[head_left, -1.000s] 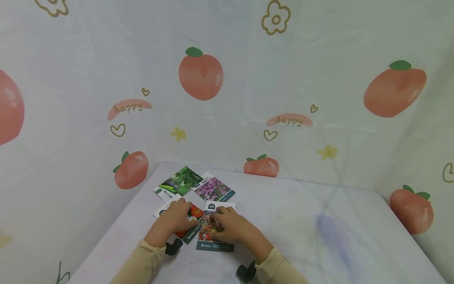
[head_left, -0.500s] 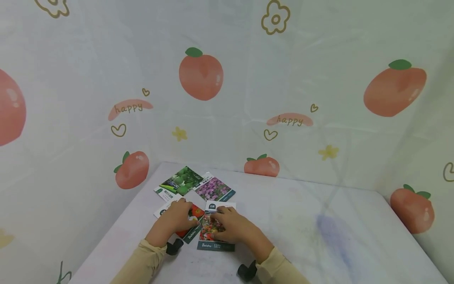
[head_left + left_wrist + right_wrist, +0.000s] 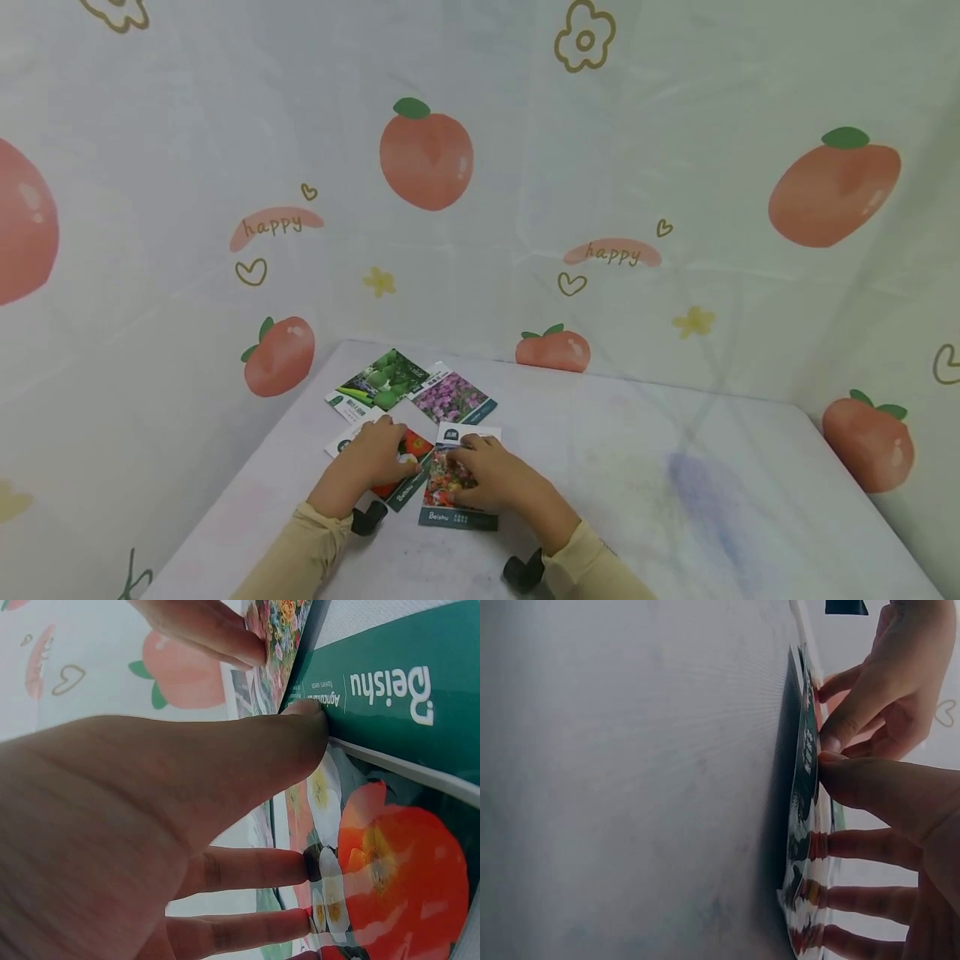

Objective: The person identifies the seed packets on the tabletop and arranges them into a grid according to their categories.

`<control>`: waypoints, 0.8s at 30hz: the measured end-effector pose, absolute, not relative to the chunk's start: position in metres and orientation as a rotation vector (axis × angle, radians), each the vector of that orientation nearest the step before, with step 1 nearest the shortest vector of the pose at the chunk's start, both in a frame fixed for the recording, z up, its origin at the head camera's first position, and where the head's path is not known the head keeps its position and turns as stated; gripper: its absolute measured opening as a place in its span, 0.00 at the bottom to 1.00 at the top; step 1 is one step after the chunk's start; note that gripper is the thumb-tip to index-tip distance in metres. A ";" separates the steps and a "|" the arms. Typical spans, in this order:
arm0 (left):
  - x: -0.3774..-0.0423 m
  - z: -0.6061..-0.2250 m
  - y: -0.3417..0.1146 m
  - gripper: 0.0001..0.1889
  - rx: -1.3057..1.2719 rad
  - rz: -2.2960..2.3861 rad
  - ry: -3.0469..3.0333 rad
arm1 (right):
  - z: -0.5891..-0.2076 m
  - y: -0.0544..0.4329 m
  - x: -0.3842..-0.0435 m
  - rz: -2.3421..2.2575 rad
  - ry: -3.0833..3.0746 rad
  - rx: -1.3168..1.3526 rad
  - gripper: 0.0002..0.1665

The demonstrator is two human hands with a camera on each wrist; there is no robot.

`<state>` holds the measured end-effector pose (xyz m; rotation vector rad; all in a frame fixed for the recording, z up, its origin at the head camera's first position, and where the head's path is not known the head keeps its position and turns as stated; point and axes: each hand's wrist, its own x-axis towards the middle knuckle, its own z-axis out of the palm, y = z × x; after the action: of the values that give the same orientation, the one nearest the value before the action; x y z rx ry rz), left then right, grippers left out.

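Observation:
My left hand [image 3: 367, 468] rests its fingertips on a seed packet with red flowers [image 3: 417, 443]. In the left wrist view the thumb touches its green "Beishu" band [image 3: 390, 694], and the other fingers lie spread over the picture. To the right, my right hand [image 3: 495, 477] touches a second seed packet, printed with mixed bright flowers [image 3: 442, 482]. Its thumb and fingers are spread on the packet's face in the right wrist view, not curled round it. Both packets lie side by side on the table, partly covered by the hands.
Behind the hands lie a packet with green round fruit [image 3: 386, 382] and one with purple flowers [image 3: 454, 395], close together. The white table [image 3: 600, 483] has a bluish stain on its right. A fruit-patterned sheet [image 3: 480, 275] hangs behind. Each wrist carries a black device [image 3: 522, 573].

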<state>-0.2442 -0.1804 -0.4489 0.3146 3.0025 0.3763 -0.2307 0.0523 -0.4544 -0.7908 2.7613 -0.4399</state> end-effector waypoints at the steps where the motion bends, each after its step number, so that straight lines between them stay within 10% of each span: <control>1: -0.244 -0.449 -0.180 0.34 0.316 0.377 3.002 | -0.455 0.053 -0.231 -0.444 2.762 -0.789 0.34; 24: -0.245 -0.446 -0.182 0.35 0.330 0.379 3.007 | -0.454 0.060 -0.233 -0.460 2.749 -0.761 0.32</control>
<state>-0.2447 -0.1823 -0.4462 0.3296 3.0069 0.3787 -0.2335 0.0601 -0.4538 -0.7610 2.7495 -0.4603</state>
